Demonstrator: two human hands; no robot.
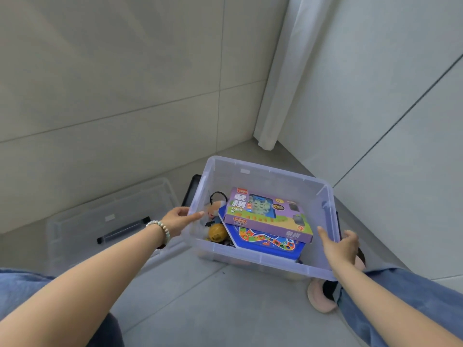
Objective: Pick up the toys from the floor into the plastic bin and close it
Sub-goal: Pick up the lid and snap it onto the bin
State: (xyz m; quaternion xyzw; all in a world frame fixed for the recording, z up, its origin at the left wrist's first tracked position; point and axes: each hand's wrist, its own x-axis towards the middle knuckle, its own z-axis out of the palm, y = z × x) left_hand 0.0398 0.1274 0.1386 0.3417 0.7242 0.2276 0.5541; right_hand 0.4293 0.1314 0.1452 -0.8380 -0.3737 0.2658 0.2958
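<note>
"XIANG QI" (象棋) on purple box (269,216)

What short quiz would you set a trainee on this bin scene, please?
1. True or false: the lid is on the bin.
2. What lies on the blue board? A a cup; B the purple box; C a book.
3. Which hand wears the bracelet?
Key: 1 false, it lies on the floor beside the bin; 2 B; 3 the left hand.
</note>
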